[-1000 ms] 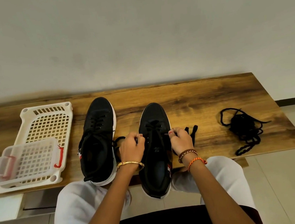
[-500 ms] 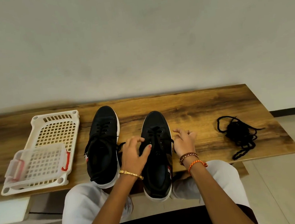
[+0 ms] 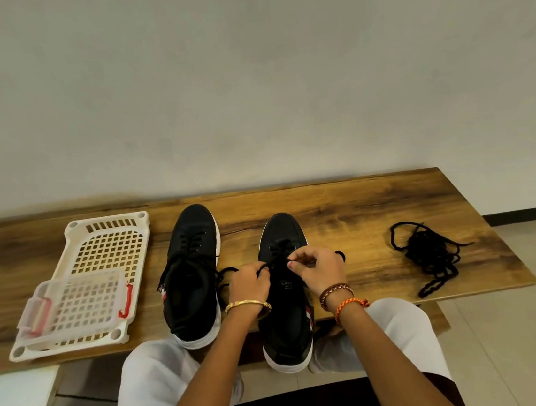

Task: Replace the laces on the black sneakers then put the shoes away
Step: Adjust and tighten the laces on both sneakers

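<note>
Both hands slid in over the right sneaker (image 3: 284, 301) since before; left grip (image 3: 249, 283) and right grip (image 3: 319, 268) each pinching its lace (image 3: 275, 262) on the desk (image 3: 344, 214).

White slotted tray (image 3: 110, 240) with clear lidded box (image 3: 71, 305) on wooden bench (image 3: 360, 205).

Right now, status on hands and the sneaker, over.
Left hand and right hand pinching the lace over the right sneaker. Left sneaker laced. Nothing blocking.
</note>
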